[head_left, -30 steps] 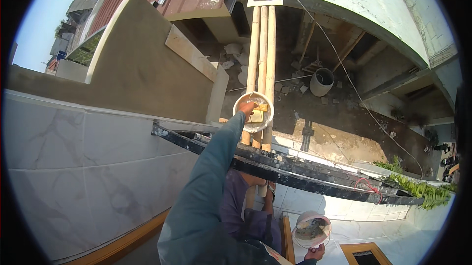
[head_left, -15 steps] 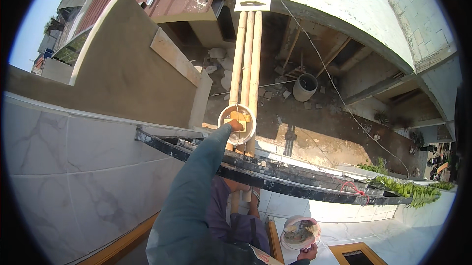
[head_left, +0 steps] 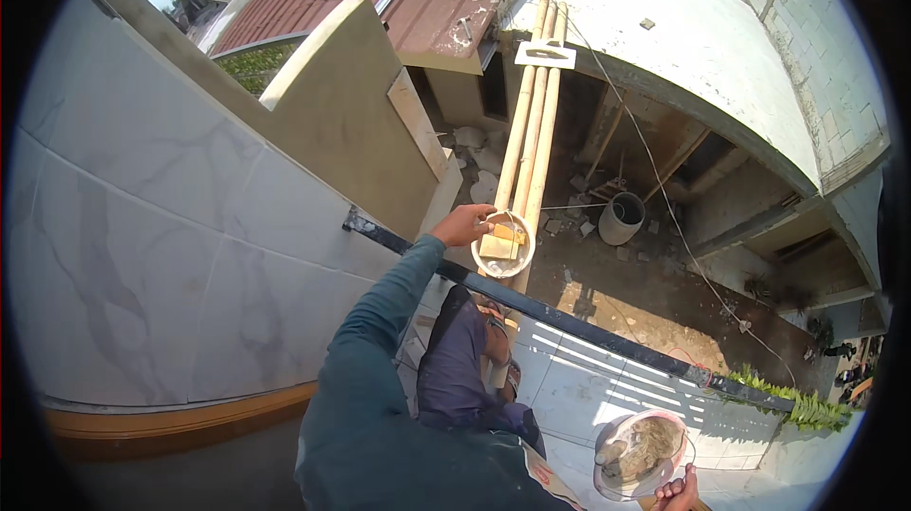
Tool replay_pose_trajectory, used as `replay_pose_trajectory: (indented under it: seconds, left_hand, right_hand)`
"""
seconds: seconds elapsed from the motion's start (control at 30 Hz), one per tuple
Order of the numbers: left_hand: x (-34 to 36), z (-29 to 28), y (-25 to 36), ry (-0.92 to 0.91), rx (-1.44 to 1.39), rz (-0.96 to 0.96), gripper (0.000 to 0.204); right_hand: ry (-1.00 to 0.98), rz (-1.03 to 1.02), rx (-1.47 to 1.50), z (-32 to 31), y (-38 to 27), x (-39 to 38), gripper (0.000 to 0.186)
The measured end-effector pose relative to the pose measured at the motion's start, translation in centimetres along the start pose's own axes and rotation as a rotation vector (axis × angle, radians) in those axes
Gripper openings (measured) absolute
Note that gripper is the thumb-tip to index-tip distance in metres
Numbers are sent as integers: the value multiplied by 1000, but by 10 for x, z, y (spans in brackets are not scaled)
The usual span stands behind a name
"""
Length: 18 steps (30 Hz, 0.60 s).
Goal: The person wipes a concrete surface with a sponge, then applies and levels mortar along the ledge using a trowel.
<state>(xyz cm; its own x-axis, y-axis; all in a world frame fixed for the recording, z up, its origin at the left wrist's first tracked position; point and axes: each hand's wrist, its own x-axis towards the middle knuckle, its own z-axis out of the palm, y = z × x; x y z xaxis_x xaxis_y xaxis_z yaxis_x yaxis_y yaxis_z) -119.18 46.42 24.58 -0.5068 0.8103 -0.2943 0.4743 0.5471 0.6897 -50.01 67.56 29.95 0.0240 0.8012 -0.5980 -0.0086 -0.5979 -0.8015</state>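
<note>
My left hand point(head_left: 466, 224) grips the upper left rim of a white bucket point(head_left: 521, 264) resting on three bamboo poles point(head_left: 537, 155), its fingers closed there. Yellowish flat pieces point(head_left: 498, 243) lie inside that bucket. Low at the right, my right hand point(head_left: 677, 494) is closed on the wire handle of a pale pink bucket point(head_left: 617, 478) containing a grey-brown lumpy mass point(head_left: 643, 445). My legs point(head_left: 448, 350) are just behind the black metal railing point(head_left: 593, 334), below the bamboo poles.
Marbled tiled wall point(head_left: 161, 274) at left; plastered wall point(head_left: 332, 112) beyond. A board with a slot point(head_left: 527, 54) sits across the far pole ends. Below lie a courtyard with rubble and a barrel point(head_left: 617, 231); a wire point(head_left: 650, 155) crosses it. Leafy plants point(head_left: 807, 408) stand by the railing.
My left hand has moved from inside the white bucket to its upper left rim. The view has shifted, showing more left wall and my legs. The pink bucket remains held.
</note>
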Motion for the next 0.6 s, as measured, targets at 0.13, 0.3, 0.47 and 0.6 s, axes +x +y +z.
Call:
replay_pose_trajectory:
  seconds: [0.13,0.3,0.47,0.6]
  left_hand:
    - [-55,-62,0,556,30,96,39]
    - [-150,-194,68,1460,465,241,31]
    - [-251,-287,80,1979,1114,164,33]
    - [-275,-321,67,1921,1294,9,47]
  right_hand:
    - [-211,-201,6,47,-94,-6,34]
    - [-437,-351,71,129,-179,-30,42]
    - [-621,-389,89,208,-238,-57,49]
    - [-697,-382,91,256,-290,-87,56]
